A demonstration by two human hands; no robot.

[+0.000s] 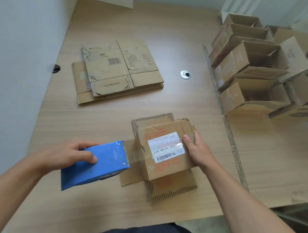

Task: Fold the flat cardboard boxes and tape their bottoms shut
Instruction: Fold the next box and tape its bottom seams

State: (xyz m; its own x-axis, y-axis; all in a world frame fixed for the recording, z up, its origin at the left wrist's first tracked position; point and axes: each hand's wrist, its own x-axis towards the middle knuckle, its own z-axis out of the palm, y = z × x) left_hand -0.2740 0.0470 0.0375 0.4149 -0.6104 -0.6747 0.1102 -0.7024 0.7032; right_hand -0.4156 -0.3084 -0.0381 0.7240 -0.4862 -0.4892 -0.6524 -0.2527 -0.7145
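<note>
fingers point(88, 156) of the left hand point(69, 154) curl round a blue tape dispenser point(99, 167); right hand point(198, 151) grips the brown box point(166, 171), red-printed, white barcode label point(165, 146), near the desk point(113, 117) edge. flat cartons point(109, 72) behind read "21354774".

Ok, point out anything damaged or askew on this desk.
The top flattened box is torn ragged along its left edge and near flap, lying crooked on the flat box beneath. The white shipping label is creased, partly peeled.
</note>
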